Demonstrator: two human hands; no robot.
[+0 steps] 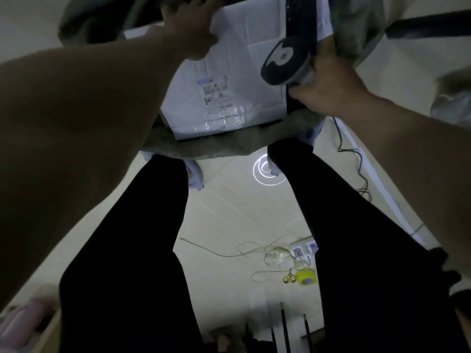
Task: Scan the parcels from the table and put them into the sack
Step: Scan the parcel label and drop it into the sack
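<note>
**Parcel going into the sack**

Looking straight down here, and the white parcel [229, 80] fills the upper middle of the frame, label up, sitting in the open mouth of the grey-green sack [204, 146], whose near rim shows just below it. The left hand [190, 34] is at the parcel's upper left edge, fingers curled over it and gripping. The right hand [323, 90], right of the parcel, is wrapped round the handle of the dark scanner [285, 57], whose head lies over the parcel's right side. My read: scanning looks done for this one, and we're at the bagging step. Next call is to let go and let the parcel settle in without snagging the rim, while keeping the scanner and its cable [356, 159] out of the sack. Lower right, yellow tape [307, 277] lies on the floor
</note>
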